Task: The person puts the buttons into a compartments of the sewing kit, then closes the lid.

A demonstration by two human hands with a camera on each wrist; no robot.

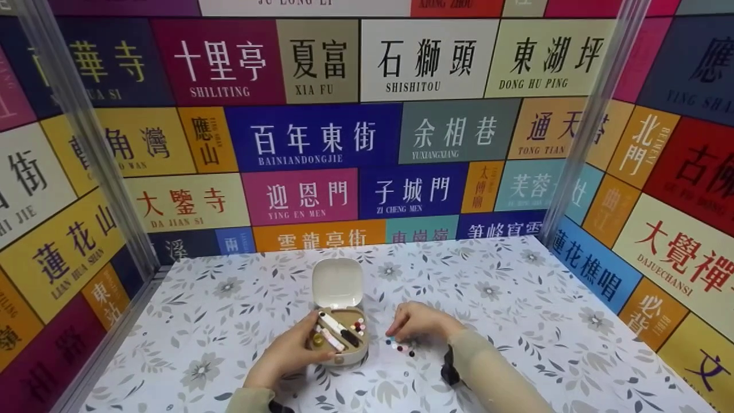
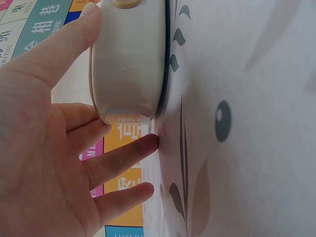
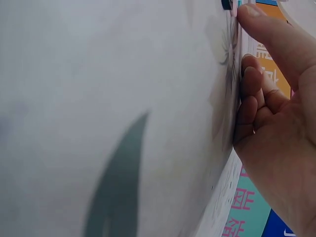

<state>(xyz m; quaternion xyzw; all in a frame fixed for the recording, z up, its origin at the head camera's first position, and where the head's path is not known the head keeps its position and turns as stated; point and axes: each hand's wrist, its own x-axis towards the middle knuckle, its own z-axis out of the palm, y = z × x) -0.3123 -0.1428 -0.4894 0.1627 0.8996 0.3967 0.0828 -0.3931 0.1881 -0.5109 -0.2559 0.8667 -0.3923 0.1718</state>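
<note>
A cream box [image 1: 348, 360] stands with its lid [image 1: 337, 282] raised. Inside are a white-and-black pen-like stick [image 1: 339, 328], a pink-and-white tube [image 1: 332, 339], a small gold item [image 1: 317, 341] and several small beads [image 1: 358, 327]. My left hand [image 1: 295, 347] grips the box from its left, thumb along the front; two fingers [image 2: 123, 160] stick out below it in the left wrist view. To the box's right, the fingertips of my right hand [image 1: 421, 322] are down at several loose coloured beads [image 1: 399, 347]. Its other fingers [image 3: 249, 106] are curled; whether thumb and forefinger pinch a bead is hidden.
A white tabletop [image 1: 200, 321] with a grey floral pattern lies under everything. Walls of coloured panels with Chinese lettering [image 1: 312, 137] rise behind it and at both sides. Metal posts [image 1: 590, 120] stand at the back corners.
</note>
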